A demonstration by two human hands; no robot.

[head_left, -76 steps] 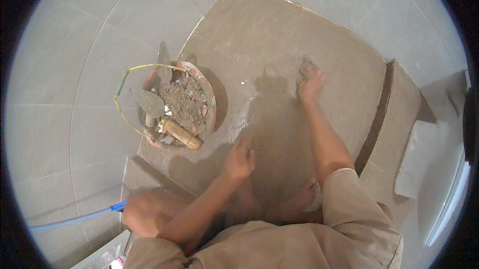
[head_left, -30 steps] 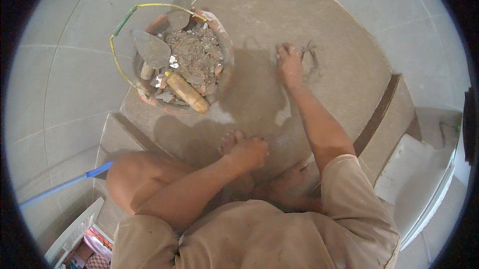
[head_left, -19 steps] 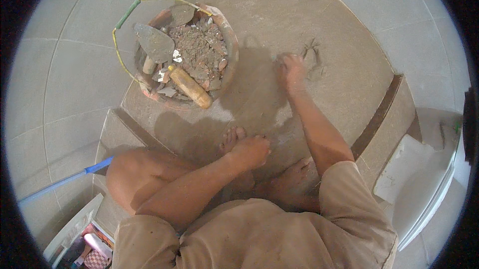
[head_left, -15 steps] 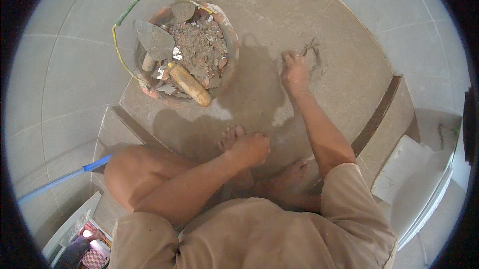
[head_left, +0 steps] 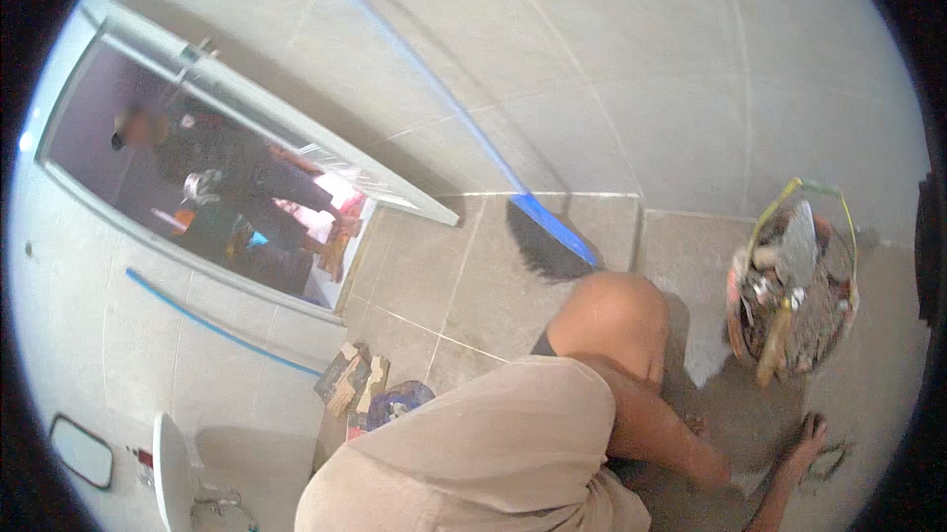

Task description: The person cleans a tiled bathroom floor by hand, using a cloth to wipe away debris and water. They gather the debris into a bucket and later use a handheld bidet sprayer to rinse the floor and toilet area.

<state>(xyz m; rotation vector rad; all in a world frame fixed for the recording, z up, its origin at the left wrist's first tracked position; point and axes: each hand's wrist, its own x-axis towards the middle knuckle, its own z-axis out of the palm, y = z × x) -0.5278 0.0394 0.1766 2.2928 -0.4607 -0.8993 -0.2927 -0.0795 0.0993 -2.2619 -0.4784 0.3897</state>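
Bucket of rubble, trowel tilted inside it, right hand just below the bucket at the brownish floor, left hand below left of it, blue-handled broom left of it, open door farther left

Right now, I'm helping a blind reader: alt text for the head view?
Left hand and right hand low by the floor, near a bucket holding rubble and a trowel. Left of them, a blue broom; past an open door, another person.

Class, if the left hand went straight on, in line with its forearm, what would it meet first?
The left hand would likely meet the right forearm first, though their relative heights are unclear.
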